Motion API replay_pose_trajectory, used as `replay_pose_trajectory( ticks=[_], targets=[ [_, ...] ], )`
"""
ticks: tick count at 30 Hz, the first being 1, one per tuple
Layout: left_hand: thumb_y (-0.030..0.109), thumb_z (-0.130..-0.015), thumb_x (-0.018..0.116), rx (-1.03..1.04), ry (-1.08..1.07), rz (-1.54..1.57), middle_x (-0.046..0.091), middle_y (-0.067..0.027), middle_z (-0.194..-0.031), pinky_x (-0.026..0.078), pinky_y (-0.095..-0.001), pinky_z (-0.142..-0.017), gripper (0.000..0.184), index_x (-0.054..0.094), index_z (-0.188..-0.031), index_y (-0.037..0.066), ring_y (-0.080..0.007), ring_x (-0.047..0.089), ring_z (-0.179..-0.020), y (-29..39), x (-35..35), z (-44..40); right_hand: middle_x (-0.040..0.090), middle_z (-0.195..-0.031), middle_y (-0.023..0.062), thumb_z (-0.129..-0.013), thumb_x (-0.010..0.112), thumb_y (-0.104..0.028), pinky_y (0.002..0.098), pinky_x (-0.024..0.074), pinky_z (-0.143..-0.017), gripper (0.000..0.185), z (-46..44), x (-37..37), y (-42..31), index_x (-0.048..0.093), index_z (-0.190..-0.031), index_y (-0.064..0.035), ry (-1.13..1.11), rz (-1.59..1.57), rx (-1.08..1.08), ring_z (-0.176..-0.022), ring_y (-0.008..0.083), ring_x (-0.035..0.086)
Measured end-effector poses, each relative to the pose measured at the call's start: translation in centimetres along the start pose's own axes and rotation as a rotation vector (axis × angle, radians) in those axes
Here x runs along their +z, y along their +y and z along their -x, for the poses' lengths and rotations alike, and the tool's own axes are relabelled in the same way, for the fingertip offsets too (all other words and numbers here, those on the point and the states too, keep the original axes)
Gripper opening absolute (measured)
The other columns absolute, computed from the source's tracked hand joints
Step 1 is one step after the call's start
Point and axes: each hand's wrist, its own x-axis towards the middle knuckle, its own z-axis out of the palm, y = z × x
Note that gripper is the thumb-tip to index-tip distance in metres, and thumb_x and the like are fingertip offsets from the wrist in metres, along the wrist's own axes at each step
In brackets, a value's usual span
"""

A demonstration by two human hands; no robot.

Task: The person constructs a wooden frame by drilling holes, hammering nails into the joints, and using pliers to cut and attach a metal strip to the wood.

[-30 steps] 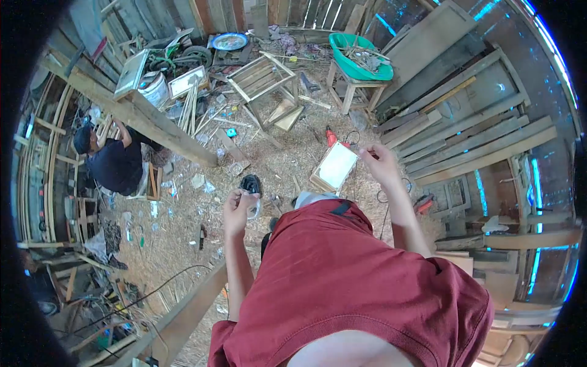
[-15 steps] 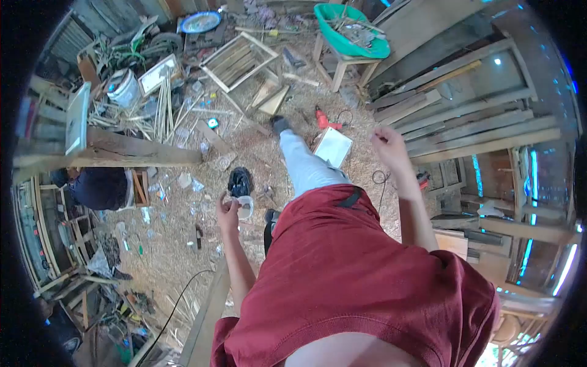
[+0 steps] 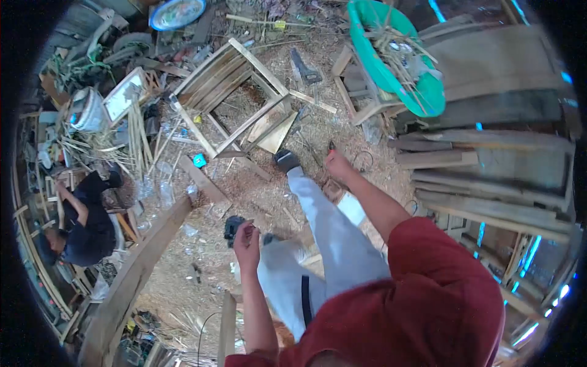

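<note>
My left hand (image 3: 246, 243) hangs over the floor with loosely bent fingers, nothing visible in it. Just beyond it lies a black object (image 3: 232, 227), partly covered by the hand. My right hand (image 3: 338, 165) is closed, and a small red and dark tip (image 3: 331, 147) sticks out past its fingers. The red drill seen earlier is mostly or wholly hidden around that hand, so I cannot tell whether it is gripped. Below the forearm a white panel (image 3: 351, 210) lies on the floor, partly covered by my leg.
A wooden frame (image 3: 257, 64) stands ahead, with a handsaw (image 3: 304, 70) beside it. At the right, a green basin (image 3: 391, 76) of sticks rests on a wooden stand. A wooden post (image 3: 137, 275) rises at the left; another person (image 3: 92, 214) sits beyond it.
My view has moved forward and turned, with my legs in a stride. The right hand has moved from beside the red drill to in front of it. The left hand has come nearer the black object.
</note>
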Motion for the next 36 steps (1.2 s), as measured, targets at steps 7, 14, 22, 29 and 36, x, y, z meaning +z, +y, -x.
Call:
replay_pose_trajectory(
  ticks=[7, 14, 22, 29, 36],
  targets=[
    [-0.001, -0.096, 0.069, -0.066, 0.0, 0.228, 0.065, -0.0013, -0.102, 0.05, -0.0219, -0.083, 0.029, 0.064, -0.125, -0.001, -0.0077, 0.061, -0.093, -9.2, 12.6, -17.7, 0.072, -0.106, 0.0223, -0.09, 0.065, -0.03, 0.05, 0.0544, -0.089, 0.031, -17.3, 12.8, 2.8, 0.07, -0.109, -0.0057, -0.218, 0.134, 0.097, -0.101, 0.0423, 0.069],
    [-0.005, -0.094, 0.067, 0.057, -0.134, 0.04, 0.067, -0.0051, -0.101, 0.05, -0.0242, -0.085, 0.027, 0.064, -0.121, -0.001, -0.0117, 0.063, -0.094, -13.1, 13.4, -25.4, 0.06, -0.131, 0.0241, -0.088, 0.068, -0.03, 0.05, 0.05, -0.1, 0.052, -24.0, 21.9, 8.7, 0.055, -0.131, -0.0036, -0.146, 0.288, 0.06, -0.118, 0.0452, 0.059],
    [-0.001, -0.099, 0.062, 0.202, 0.207, 0.149, 0.067, -0.0094, -0.111, 0.052, -0.0307, -0.092, 0.03, 0.06, -0.129, -0.001, -0.0158, 0.064, -0.1, -9.6, 8.4, -25.7, 0.07, -0.114, 0.0241, -0.076, 0.074, -0.032, 0.051, 0.0535, -0.095, 0.053, -29.4, 24.0, 12.3, 0.068, -0.121, -0.0047, -0.398, 0.398, -0.027, -0.111, 0.042, 0.066],
    [-0.005, -0.098, 0.062, 0.453, 0.429, 0.174, 0.068, -0.0093, -0.106, 0.052, -0.0245, -0.084, 0.03, 0.061, -0.127, -0.002, -0.0116, 0.064, -0.095, -8.7, 7.3, -20.6, 0.076, -0.102, 0.0147, -0.077, 0.069, -0.033, 0.0431, 0.0561, -0.083, 0.035, -35.3, 16.8, 5.7, 0.078, -0.104, -0.0133, -0.579, 0.84, -0.066, -0.091, 0.0312, 0.072],
    [-0.005, -0.096, 0.067, 0.727, 0.553, 0.072, 0.069, -0.0066, -0.105, 0.051, -0.0253, -0.086, 0.031, 0.065, -0.127, -0.001, -0.0114, 0.064, -0.097, -9.3, 7.7, -13.5, 0.073, -0.109, 0.0152, -0.085, 0.068, -0.033, 0.0444, 0.0538, -0.083, 0.035, -33.9, 6.0, 0.8, 0.076, -0.111, -0.0107, -0.554, 0.961, -0.099, -0.092, 0.03, 0.068]
  ],
)
